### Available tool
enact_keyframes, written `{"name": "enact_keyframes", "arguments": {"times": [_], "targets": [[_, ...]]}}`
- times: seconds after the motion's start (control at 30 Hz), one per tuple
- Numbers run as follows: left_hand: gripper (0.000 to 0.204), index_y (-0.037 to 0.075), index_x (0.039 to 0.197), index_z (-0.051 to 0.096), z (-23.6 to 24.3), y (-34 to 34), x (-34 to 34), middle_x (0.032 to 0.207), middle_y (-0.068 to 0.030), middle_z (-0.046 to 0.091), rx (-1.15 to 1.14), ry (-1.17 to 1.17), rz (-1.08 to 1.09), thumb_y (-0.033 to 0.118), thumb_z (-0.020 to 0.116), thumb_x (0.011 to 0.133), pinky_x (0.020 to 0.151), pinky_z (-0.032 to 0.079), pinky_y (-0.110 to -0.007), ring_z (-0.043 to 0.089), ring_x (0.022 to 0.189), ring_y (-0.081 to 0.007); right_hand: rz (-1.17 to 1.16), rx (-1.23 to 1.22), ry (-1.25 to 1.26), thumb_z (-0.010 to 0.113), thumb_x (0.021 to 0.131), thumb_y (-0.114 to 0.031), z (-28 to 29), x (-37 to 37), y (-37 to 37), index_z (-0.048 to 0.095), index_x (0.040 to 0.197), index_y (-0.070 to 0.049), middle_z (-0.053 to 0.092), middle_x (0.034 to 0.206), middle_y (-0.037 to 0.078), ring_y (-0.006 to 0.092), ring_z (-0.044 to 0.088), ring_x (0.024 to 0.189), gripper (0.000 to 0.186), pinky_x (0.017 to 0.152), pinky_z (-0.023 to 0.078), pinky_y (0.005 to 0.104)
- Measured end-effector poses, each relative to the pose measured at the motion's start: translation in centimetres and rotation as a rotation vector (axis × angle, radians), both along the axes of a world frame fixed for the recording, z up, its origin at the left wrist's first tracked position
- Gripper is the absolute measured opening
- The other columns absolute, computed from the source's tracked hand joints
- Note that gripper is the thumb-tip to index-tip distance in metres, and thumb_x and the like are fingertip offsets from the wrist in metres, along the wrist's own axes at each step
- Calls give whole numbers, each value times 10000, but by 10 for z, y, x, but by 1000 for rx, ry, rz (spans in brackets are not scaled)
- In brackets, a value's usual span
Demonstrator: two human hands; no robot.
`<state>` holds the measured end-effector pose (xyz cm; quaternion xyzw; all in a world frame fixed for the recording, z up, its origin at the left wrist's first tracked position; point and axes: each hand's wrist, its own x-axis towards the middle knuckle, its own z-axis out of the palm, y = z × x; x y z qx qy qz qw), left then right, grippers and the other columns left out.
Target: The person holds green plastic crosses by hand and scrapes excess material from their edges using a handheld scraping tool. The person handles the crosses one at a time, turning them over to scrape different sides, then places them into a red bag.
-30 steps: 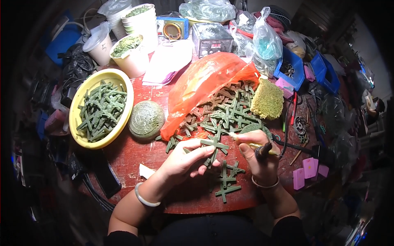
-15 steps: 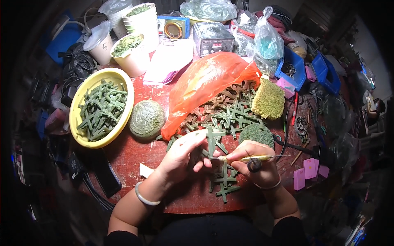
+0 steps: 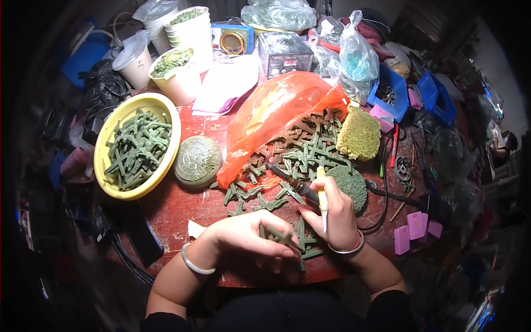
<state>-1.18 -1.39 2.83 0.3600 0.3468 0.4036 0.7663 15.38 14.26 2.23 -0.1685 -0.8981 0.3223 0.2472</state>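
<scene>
My left hand (image 3: 240,238) is curled around a green cross-shaped piece (image 3: 280,235), low over the red table (image 3: 171,221). More green crosses (image 3: 302,243) lie between and just beyond my hands. My right hand (image 3: 336,217) grips a yellow-handled tool (image 3: 322,193) along with a black-handled tool (image 3: 293,181) whose thin tip points up-left toward the pile of crosses (image 3: 312,144) spilling from a red plastic bag (image 3: 279,102). A round green textured pad (image 3: 351,192) sits beside my right hand, below a yellow-green sponge (image 3: 358,134).
A yellow basin (image 3: 105,171) of green pieces and a speckled round block (image 3: 196,160) are left. White tubs (image 3: 174,88), papers (image 3: 221,94) and a boxy device (image 3: 285,61) stand behind. Blue bins (image 3: 434,97), cables and pink blocks (image 3: 402,239) crowd the right. A person (image 3: 500,146) is far right.
My left hand has dropped and turned over with the cross. My right hand has drawn away from it, turning the tools so the yellow one is upright and the black one points up-left.
</scene>
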Motion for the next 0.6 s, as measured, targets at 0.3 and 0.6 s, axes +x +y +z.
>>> {"name": "enact_keyframes", "arguments": {"times": [0.3,0.6], "targets": [[202,37,962,644,-17,6,2,895,-15,657,202,-30,348,33,789,821,745,532,-263,626,838,-83,-66,-92,42,767,748,-25,-4,1,-2,509,1052,-42,678,804,141,318,699,698,399,596,530,381],[273,47,1126,662,1,13,11,929,-26,709,-192,36,758,262,669,957,484,420,-185,628,705,-67,-176,-200,276,812,752,-32,2,15,-15,514,1015,-27,620,780,57,84,540,551,398,482,446,246]]}}
